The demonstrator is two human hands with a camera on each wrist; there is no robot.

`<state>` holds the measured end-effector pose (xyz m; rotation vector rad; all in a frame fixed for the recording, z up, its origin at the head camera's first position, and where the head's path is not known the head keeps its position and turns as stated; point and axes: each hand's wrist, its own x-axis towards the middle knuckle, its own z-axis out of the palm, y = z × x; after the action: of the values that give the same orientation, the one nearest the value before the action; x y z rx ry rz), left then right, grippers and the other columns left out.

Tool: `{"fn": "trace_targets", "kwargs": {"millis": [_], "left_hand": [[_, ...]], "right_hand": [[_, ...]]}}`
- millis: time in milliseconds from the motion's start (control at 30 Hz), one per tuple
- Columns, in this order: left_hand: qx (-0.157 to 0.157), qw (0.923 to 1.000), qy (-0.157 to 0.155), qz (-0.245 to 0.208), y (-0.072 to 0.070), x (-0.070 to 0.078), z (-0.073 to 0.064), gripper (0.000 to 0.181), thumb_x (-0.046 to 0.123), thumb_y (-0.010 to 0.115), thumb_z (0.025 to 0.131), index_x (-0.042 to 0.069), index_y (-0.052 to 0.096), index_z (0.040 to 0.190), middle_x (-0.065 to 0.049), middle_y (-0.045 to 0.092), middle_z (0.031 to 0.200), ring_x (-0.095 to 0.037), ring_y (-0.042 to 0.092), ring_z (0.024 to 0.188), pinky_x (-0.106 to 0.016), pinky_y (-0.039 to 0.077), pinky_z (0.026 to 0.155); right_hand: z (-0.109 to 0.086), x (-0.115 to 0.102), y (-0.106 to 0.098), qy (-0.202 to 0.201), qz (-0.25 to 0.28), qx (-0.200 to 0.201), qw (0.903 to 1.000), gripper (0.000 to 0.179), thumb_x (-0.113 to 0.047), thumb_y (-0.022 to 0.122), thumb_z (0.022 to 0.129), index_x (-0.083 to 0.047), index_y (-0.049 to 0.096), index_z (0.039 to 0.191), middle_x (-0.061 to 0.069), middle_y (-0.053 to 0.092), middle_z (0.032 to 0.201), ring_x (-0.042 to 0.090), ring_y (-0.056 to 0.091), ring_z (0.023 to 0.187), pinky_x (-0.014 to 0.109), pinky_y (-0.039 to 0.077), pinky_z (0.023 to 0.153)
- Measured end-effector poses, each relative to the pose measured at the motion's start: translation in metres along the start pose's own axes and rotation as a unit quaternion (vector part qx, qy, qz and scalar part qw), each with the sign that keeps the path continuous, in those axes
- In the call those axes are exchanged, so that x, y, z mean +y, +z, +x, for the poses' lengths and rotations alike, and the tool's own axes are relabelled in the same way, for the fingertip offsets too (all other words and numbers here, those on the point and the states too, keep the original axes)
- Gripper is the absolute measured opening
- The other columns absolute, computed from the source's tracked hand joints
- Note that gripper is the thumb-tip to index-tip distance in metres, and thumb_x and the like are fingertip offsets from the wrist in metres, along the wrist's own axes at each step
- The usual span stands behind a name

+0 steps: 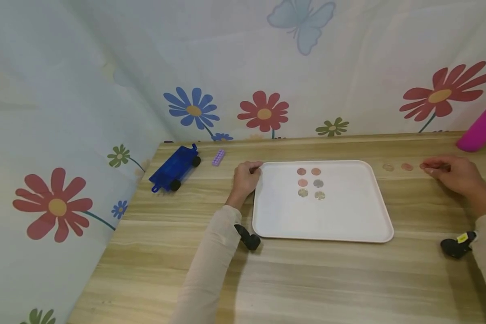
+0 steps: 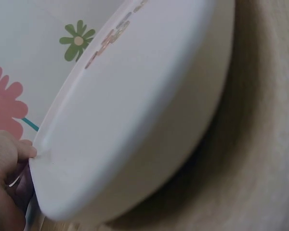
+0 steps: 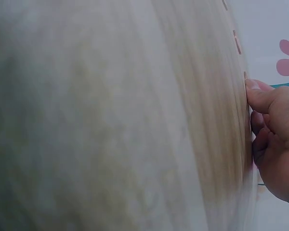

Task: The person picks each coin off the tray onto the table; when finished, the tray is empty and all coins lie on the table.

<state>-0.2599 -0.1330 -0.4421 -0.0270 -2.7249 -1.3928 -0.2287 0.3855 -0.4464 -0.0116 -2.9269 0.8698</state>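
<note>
A white rectangular tray (image 1: 348, 220) lies on the wooden table, with several coins (image 1: 303, 183) set out in two columns on it, some coppery and others silvery or pale gold. My left hand (image 1: 245, 180) grips the tray's far left corner, its thumb over the rim in the left wrist view. Off the tray's right side, my right hand (image 1: 455, 173) pinches a copper-coloured coin (image 3: 245, 75) at table level, thumb and fingertip largely covering it. Beside it on the table lie another coppery coin (image 1: 407, 167) and a paler coin (image 1: 388, 167).
A blue toy wagon (image 1: 174, 167) with black wheels stands at the table's far left, near a purple toy brick (image 1: 218, 157). At the back right is a pink bottle (image 1: 479, 130) with a black cap. A flower-printed curtain (image 1: 227, 54) hangs behind the table.
</note>
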Motion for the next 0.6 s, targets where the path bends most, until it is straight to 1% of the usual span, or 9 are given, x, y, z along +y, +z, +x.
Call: {"fn": "trace_targets", "kwargs": {"millis": [133, 300, 400, 500, 600], "left_hand": [[0.001, 1.0, 0.002, -0.002, 0.0009, -0.0014, -0.0015, 0.027, 0.005, 0.06, 0.099, 0.004, 0.073, 0.123, -0.017, 0.073, 0.12, -0.03, 0.069, 0.109, -0.04, 0.057, 0.093], [0.002, 0.9999, 0.011, 0.0, 0.0019, -0.0028, -0.0006, 0.027, 0.004, 0.06, 0.099, 0.004, 0.074, 0.123, -0.017, 0.073, 0.119, -0.03, 0.069, 0.107, -0.039, 0.058, 0.091], [0.007, 0.9999, 0.015, 0.0, 0.0016, -0.0024, -0.0004, 0.027, 0.004, 0.06, 0.099, 0.004, 0.074, 0.121, -0.018, 0.074, 0.116, -0.03, 0.069, 0.105, -0.039, 0.058, 0.09], [0.006, 0.9999, 0.015, -0.002, 0.001, -0.0024, -0.0001, 0.027, 0.003, 0.06, 0.099, 0.003, 0.074, 0.121, -0.018, 0.074, 0.115, -0.03, 0.069, 0.105, -0.039, 0.058, 0.09], [0.005, 0.9999, 0.014, -0.004, 0.0, -0.0029, 0.0002, 0.027, 0.004, 0.06, 0.099, 0.003, 0.074, 0.122, -0.018, 0.074, 0.117, -0.03, 0.069, 0.106, -0.04, 0.058, 0.091]], "right_hand": [[-0.0015, 0.001, 0.001, -0.007, 0.002, 0.002, 1.0, 0.034, -0.009, 0.057, 0.103, 0.018, 0.059, 0.124, 0.041, 0.063, 0.117, -0.031, 0.026, 0.07, 0.006, 0.034, 0.059], [-0.0022, 0.0005, 0.0003, 0.007, -0.004, -0.004, 1.0, 0.036, -0.01, 0.057, 0.103, 0.017, 0.058, 0.126, 0.041, 0.062, 0.12, -0.03, 0.025, 0.071, 0.008, 0.033, 0.059], [-0.0009, 0.0001, 0.0001, 0.016, -0.003, -0.009, 0.9998, 0.036, -0.01, 0.057, 0.103, 0.016, 0.058, 0.127, 0.04, 0.062, 0.121, -0.027, 0.027, 0.074, 0.01, 0.034, 0.06], [0.0002, -0.0011, -0.0003, 0.024, 0.002, -0.013, 0.9996, 0.036, -0.01, 0.056, 0.103, 0.016, 0.057, 0.128, 0.039, 0.063, 0.121, -0.026, 0.028, 0.073, 0.01, 0.034, 0.06], [0.0003, -0.0027, -0.0008, 0.022, 0.005, -0.012, 0.9997, 0.036, -0.01, 0.056, 0.103, 0.016, 0.056, 0.129, 0.04, 0.062, 0.122, -0.027, 0.027, 0.073, 0.01, 0.034, 0.06]]}}
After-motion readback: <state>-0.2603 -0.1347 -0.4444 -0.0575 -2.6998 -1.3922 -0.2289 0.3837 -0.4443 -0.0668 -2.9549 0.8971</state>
